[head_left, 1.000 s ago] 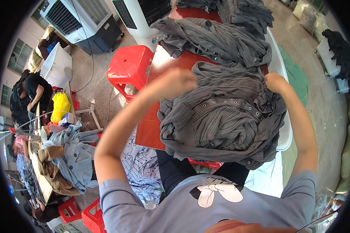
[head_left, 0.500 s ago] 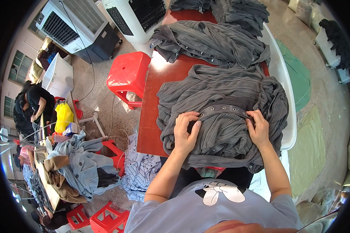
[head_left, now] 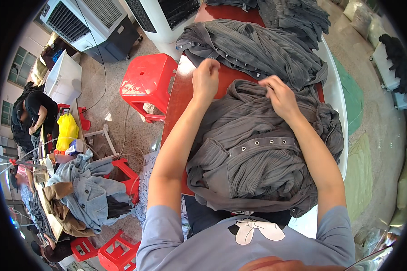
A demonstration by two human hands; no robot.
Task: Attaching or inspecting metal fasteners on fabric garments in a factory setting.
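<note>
A pile of dark grey ribbed garments [head_left: 257, 171] lies in front of me, with a band of metal eyelets [head_left: 264, 143] curving across its top. Beyond it rests another dark grey garment [head_left: 253, 47] with a row of metal fasteners along its edge. My left hand [head_left: 206, 80] is raised near that far garment's front edge, its bent fingers smeared by motion. Above the near pile's far side, my right hand [head_left: 280, 95] has loosely bent fingers with gaps between them and nothing visibly held. Both forearms reach over the near pile.
The garments lie on a red tabletop [head_left: 169, 122] beside a white tub edge [head_left: 334, 86]. More grey clothing [head_left: 296, 18] is stacked at the far end. A red stool [head_left: 147, 79] stands left, air coolers [head_left: 86, 27] behind it. People work at a table far left.
Both hands have left the eyelet band and moved away from me, toward the far garment. The band now lies uncovered on the near pile. The view has shifted slightly.
</note>
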